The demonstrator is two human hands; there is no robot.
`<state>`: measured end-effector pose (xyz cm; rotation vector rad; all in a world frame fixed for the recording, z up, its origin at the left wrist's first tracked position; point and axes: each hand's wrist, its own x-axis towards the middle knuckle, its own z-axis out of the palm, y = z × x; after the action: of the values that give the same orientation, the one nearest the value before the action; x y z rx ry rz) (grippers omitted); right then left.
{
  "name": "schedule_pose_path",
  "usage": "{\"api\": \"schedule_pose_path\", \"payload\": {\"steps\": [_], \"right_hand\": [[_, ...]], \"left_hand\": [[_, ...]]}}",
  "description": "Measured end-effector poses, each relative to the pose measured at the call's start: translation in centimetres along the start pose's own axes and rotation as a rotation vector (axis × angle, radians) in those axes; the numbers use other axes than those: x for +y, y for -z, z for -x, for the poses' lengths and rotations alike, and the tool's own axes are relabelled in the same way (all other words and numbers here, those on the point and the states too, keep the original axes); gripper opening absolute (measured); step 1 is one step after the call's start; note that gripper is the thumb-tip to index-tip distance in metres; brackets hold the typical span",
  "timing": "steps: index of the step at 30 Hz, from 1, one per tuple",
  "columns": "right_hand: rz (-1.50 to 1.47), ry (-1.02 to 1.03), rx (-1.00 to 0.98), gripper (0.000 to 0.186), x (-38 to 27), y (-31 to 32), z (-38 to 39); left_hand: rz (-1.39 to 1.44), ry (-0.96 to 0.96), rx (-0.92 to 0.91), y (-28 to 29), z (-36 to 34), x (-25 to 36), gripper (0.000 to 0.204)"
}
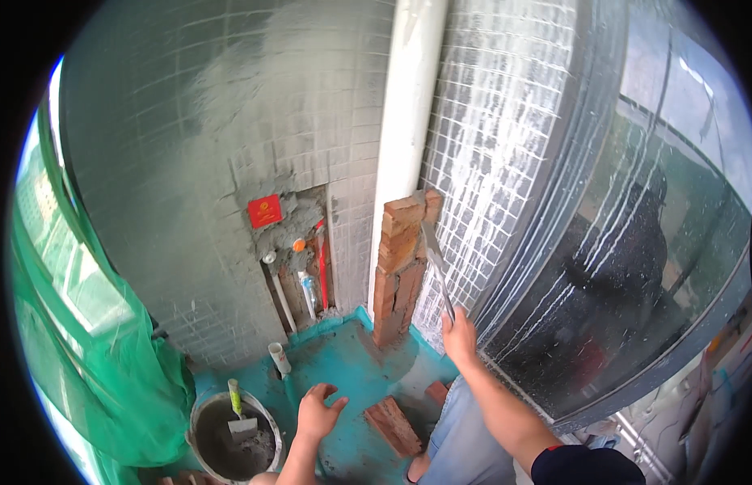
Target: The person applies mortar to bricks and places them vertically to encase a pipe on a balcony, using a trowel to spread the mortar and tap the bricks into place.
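Our left hand [318, 414] hangs open with fingers spread, holding nothing, low over the teal floor [343, 356] and just left of a loose red brick [393, 426] lying flat there; it seems poised for balance rather than for grip. Our right hand [458, 335] is closed around the handle of a trowel [437, 271], whose blade reaches up and left to touch the upper right side of the brick stack [398, 267], probably so the edge can tap or trim where brick meets tile.

Taking that brick stack as our landmark: below and well to its left stands a round bucket [233, 436] of grey mortar with a second small trowel [240, 414] stuck in it, kept within our left hand's reach. Between bucket and stack a short white pipe stub [278, 356] rises from the floor. Directly behind the stack a tall white drainpipe [408, 121] runs up the corner, and the bricks appear laid to box it in. Left of the stack the grey tiled wall [190, 162] is cut open, showing pipes and a red square tag [265, 211]. Far left hangs green netting [93, 364]; right of the stack curves a splashed glass panel [634, 267].
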<state>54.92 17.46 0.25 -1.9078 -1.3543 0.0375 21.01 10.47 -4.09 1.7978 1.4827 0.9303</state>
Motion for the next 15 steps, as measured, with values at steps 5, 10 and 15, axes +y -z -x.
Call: {"api": "schedule_pose_path", "payload": {"steps": [5,10,15], "right_hand": [[-0.283,-0.211,-0.343,0.029,2.6,-1.5,12.7],[-0.635,-0.305,-0.937,0.020,-7.6,-2.3,18.3],[-0.339,0.266,-1.205,0.017,-17.5,-6.7,20.9]], "left_hand": [[0.063,0.195,-0.170,-3.7,1.4,0.5,0.050],[0.062,0.195,0.267,-0.6,5.1,4.8,0.047],[0.036,-0.152,0.742,5.6,7.8,4.5,0.015]]}}
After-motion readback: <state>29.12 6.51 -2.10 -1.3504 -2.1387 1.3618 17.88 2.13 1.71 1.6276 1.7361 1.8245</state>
